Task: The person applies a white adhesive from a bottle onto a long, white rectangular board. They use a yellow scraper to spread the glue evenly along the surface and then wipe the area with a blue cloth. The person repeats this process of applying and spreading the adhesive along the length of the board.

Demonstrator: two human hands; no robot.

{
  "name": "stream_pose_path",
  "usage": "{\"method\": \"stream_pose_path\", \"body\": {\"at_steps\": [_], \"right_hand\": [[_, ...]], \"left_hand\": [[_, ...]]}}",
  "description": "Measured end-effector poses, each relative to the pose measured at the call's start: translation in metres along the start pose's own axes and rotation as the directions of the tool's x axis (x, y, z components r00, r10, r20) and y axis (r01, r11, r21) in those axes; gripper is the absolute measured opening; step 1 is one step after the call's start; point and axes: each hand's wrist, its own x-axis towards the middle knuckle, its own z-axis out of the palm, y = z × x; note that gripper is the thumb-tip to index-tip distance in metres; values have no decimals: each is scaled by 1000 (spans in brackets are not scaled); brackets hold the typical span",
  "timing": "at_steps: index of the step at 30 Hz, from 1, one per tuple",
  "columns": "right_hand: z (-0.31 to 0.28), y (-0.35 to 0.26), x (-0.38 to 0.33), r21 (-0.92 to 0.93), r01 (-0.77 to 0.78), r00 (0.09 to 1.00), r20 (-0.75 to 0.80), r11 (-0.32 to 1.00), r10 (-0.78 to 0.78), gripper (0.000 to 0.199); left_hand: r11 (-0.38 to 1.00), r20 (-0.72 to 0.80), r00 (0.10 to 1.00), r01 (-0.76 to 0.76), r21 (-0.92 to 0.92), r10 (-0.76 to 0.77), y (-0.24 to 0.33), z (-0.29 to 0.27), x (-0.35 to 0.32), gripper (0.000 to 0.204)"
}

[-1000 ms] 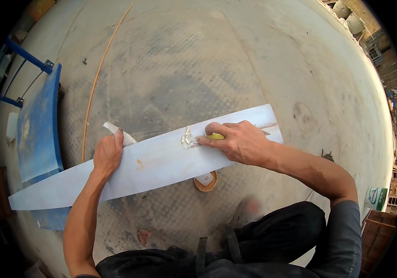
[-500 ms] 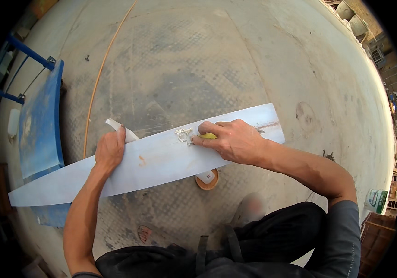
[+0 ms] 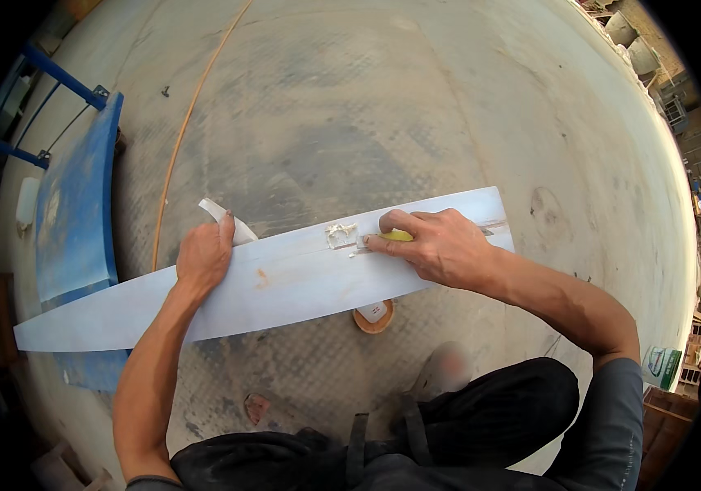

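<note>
**Holding a yellow-handled scraper [image 3: 398, 235] to a white panel [image 3: 305, 282]**

The right hand [image 3: 447, 247] pinches the scraper; a pale paste patch [image 3: 341, 236] lies just left of this hand. The left hand [image 3: 205, 254] grasps the panel's far edge; cannot tell whether it also holds the white strip [image 3: 244, 233] at its thumb. The panel extends beneath and beyond both hands.

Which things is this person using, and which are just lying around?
In use:
- long pale board, left hand at its far edge
- yellow tool in the right hand
- whitish paste on the board

Seemingly just about:
- orange cord
- white-and-green bucket
- white container
</note>
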Motion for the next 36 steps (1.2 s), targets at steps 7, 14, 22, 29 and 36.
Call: {"method": "stream_pose_path", "body": {"at_steps": [7,14,22,29,36], "right_hand": [[-2,-8,16,23,15,999,37,1000,-16,43],[3,-18,31,0,50,999,-9,999,-50,50],[1,-14,24,-24,39,999,1,999,-39,46],[-3,-6,16,-8,30,999,29,1000,-30,55],[8,-23,47,-9,76,997,-19,997,-76,55]], "left_hand": [[1000,14,1000,-1,26,0,-1,-2,0,66],[1000,34,999,9,17,-9,5,-3,1,65],[1000,30,999,17,-1,-17,8,-5,-1,65],[1000,13,1000,-11,-1,11,1,-5,-2,65],[1000,19,1000,-16,-2,16,8,-4,0,66]]}}
